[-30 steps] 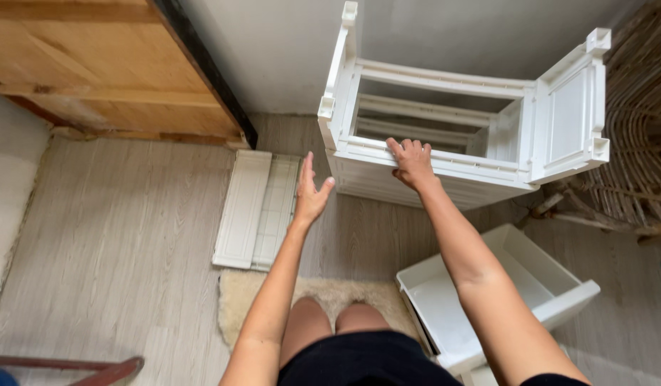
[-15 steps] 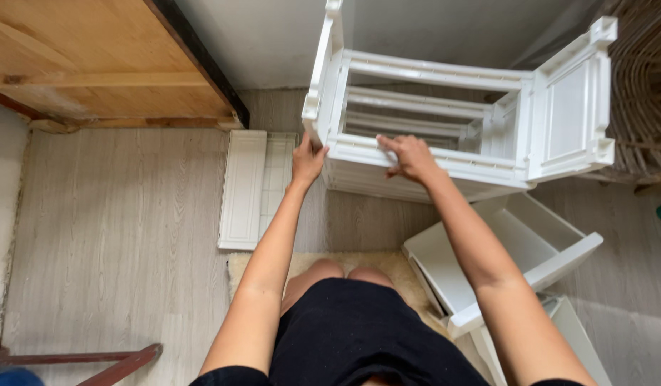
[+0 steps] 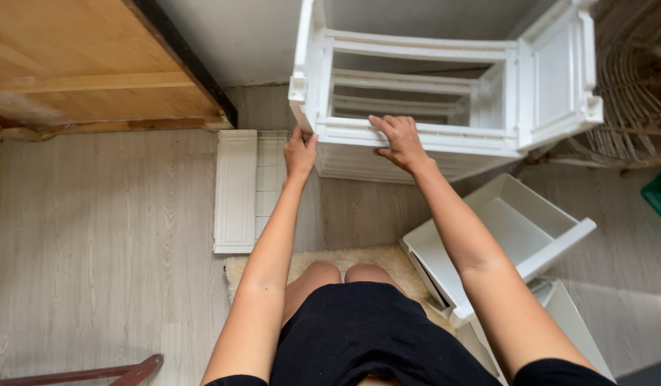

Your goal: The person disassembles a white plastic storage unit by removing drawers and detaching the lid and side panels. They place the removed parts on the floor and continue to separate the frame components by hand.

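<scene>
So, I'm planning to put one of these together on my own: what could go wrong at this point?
The white frame lies on its side, gripped only at its near rail by the left hand and right hand; it might twist or tip. The loose drawer and flat panel lie on the floor near the knees and could be knocked.

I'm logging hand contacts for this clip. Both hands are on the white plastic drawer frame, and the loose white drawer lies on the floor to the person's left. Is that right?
Not quite. The head view shows both the left hand and right hand on the white plastic drawer frame, but the loose white drawer lies on the floor to the person's right, not left.
</scene>
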